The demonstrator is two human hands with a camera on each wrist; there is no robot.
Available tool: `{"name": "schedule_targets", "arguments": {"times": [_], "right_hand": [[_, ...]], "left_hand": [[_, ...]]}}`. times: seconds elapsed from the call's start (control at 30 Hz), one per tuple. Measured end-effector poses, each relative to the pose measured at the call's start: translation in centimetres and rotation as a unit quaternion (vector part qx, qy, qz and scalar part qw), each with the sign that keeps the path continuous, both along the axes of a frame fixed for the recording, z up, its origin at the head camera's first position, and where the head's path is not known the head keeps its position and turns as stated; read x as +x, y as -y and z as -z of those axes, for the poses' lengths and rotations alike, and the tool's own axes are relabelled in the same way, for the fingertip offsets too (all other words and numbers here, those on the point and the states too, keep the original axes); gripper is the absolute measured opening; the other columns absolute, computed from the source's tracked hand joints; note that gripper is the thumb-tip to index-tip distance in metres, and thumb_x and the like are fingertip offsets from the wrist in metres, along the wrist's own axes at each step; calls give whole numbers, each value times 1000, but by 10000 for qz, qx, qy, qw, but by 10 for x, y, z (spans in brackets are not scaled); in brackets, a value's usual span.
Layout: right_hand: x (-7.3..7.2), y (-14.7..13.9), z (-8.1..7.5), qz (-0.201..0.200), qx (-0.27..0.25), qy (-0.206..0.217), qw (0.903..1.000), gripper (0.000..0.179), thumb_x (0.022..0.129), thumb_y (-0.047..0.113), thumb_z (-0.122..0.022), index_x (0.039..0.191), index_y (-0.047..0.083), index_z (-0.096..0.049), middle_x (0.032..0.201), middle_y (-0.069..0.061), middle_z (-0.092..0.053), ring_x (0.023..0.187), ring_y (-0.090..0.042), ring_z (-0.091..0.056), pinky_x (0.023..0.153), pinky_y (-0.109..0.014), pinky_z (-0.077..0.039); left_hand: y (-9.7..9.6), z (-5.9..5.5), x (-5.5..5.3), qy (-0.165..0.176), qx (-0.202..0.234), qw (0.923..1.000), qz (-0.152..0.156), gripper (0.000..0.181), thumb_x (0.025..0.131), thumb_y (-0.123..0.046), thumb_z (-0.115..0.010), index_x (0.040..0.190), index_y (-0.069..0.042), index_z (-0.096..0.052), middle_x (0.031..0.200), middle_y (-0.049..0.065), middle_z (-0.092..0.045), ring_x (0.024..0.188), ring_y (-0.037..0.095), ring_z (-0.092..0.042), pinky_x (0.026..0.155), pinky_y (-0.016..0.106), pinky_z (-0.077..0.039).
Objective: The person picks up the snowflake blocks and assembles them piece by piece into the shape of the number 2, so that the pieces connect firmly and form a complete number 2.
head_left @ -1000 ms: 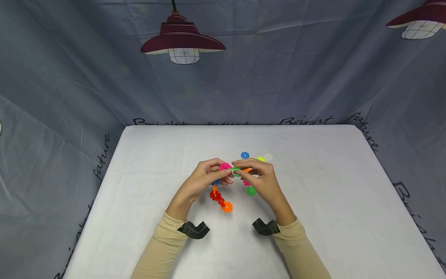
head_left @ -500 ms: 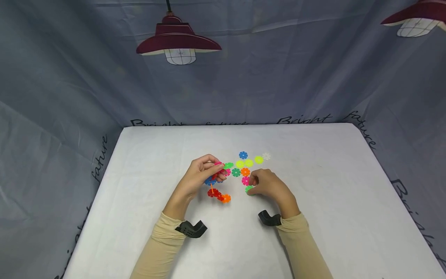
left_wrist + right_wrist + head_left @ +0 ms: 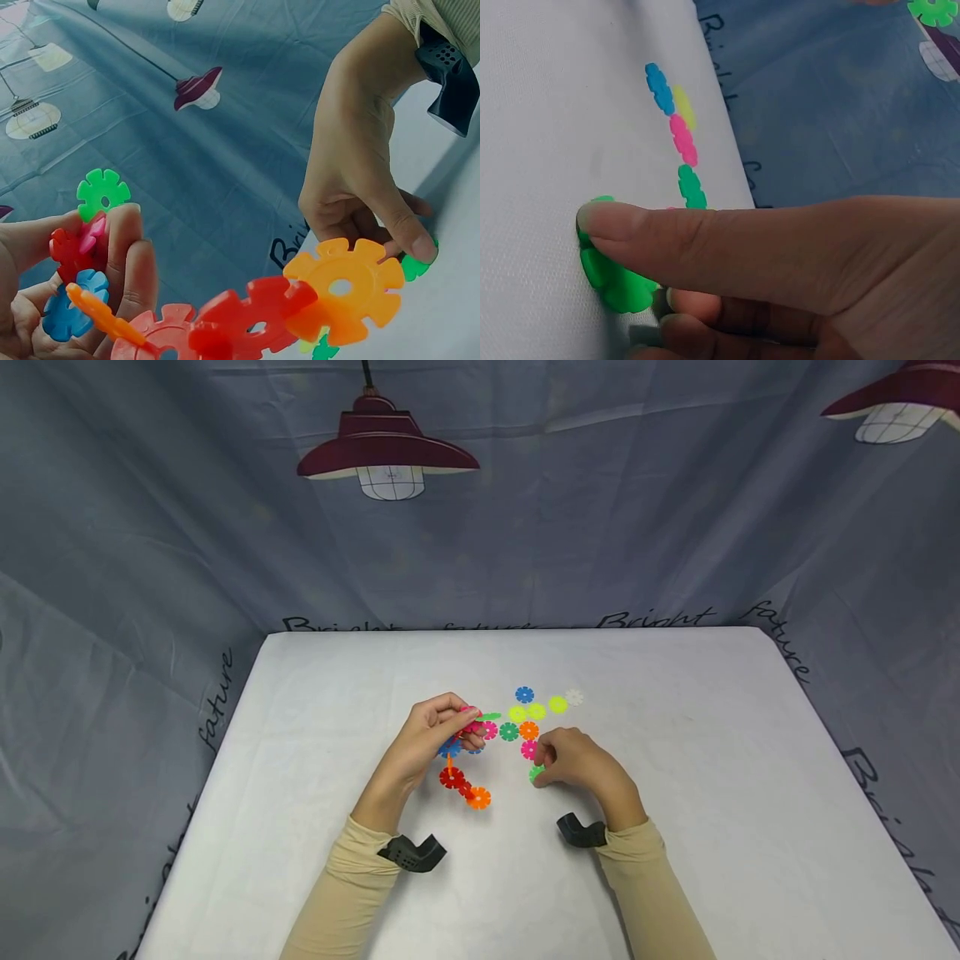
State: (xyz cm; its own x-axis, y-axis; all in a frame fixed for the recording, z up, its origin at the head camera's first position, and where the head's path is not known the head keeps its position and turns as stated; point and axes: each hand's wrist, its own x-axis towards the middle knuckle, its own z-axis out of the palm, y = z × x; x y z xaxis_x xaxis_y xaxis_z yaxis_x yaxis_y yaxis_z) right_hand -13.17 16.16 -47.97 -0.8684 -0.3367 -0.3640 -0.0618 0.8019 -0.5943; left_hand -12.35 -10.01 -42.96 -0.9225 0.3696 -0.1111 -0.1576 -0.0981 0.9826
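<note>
My left hand (image 3: pixel 435 727) grips a chain of interlocking plastic flower discs between thumb and fingers, raised over the table. At the chain's top end sits a light green disc (image 3: pixel 116 196); pink, red and blue discs (image 3: pixel 64 319) follow at the fingers. Below the hand hang an upright orange disc (image 3: pixel 101 313), red discs (image 3: pixel 255 292) and a flat orange disc (image 3: pixel 375 289). To the right, my right hand (image 3: pixel 588 768) pinches a loose green disc (image 3: pixel 622 281) at the tabletop; the thumb covers part of it.
Loose discs lie between and beyond the hands: pink (image 3: pixel 528 749), orange (image 3: pixel 528 736), dark green (image 3: pixel 508 737), yellow (image 3: pixel 558 705), blue (image 3: pixel 524 699) and white (image 3: pixel 573 702). A white cloth covers the table (image 3: pixel 712 777). Grey printed curtain (image 3: pixel 600 527) hangs behind it.
The hands were together at the chain's green disc; my right hand has since moved right and down to the loose green disc. My left hand has shifted slightly left with the chain.
</note>
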Motion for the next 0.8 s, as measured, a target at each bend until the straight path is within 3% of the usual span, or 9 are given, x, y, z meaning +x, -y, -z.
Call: {"name": "schedule_targets", "arguments": {"times": [0.17, 0.27, 0.33, 0.4, 0.47, 0.5, 0.6, 0.8], "right_hand": [[0, 1, -1, -179, -147, -91, 9997, 25, 77, 8, -87, 80, 10, -62, 70, -2, -54, 67, -17, -51, 61, -28, -42], [0, 3, -7, -126, -1234, -44, 9923, 20, 83, 6, -83, 89, 6, -65, 73, -6, -62, 64, -19, -60, 62, -30, -53], [2, 5, -15, 89, -2349, 38, 9720, 19, 87, 7, -81, 98, 2, -67, 79, -14, -68, 65, -23, -68, 66, -36, -62], [5, 6, -24, 374, -3363, -35, 9410, 21, 91, 8, -78, 106, -2, -68, 87, -22, -73, 70, -27, -74, 70, -42, -64], [8, 7, -33, 621, -3968, -287, 9154, 21, 93, 8, -76, 108, -3, -69, 91, -26, -74, 74, -31, -77, 71, -45, -64], [9, 7, -37, 698, -4100, -439, 9083, 20, 93, 8, -75, 109, -3, -70, 91, -26, -75, 75, -31, -77, 71, -44, -65], [13, 8, -45, 796, -4181, -745, 9019, 19, 95, 8, -74, 110, -3, -73, 91, -23, -77, 75, -28, -78, 71, -39, -65], [16, 12, -47, 847, -4025, -838, 9076, 21, 95, 9, -74, 113, -1, -75, 98, -31, -74, 74, -18, -77, 72, -33, -64]], "left_hand": [[1, 1, 0, -7, -48, 10000, 10, 19, 103, -15, -65, 100, 4, -62, 84, 9, -77, 74, 22, -74, 78, 31, -63], [1, 1, 0, -20, -43, 10000, 11, 19, 102, -15, -65, 99, 3, -62, 85, 15, -76, 74, 22, -74, 76, 30, -63], [1, 1, 0, -38, -24, 10000, 40, 18, 102, -14, -65, 97, 2, -62, 84, 15, -76, 73, 21, -74, 76, 30, -63], [1, 0, 0, -63, -22, 10000, 74, 17, 102, -14, -66, 96, 1, -62, 82, 10, -76, 73, 20, -74, 76, 30, -63], [1, 0, 0, -94, -22, 9999, 114, 17, 102, -14, -66, 94, 0, -61, 80, 7, -76, 73, 19, -74, 76, 30, -63], [1, -1, 0, -118, -29, 9998, 131, 17, 101, -14, -67, 93, 0, -61, 80, 6, -76, 73, 19, -74, 76, 30, -63], [0, -2, 1, -171, -41, 9997, 177, 17, 101, -14, -67, 92, 0, -61, 81, 8, -76, 72, 17, -74, 75, 30, -63], [-2, -1, 2, -213, -106, 9994, 261, 18, 101, -14, -67, 91, -1, -61, 80, 4, -76, 72, 14, -74, 75, 30, -63]]}}
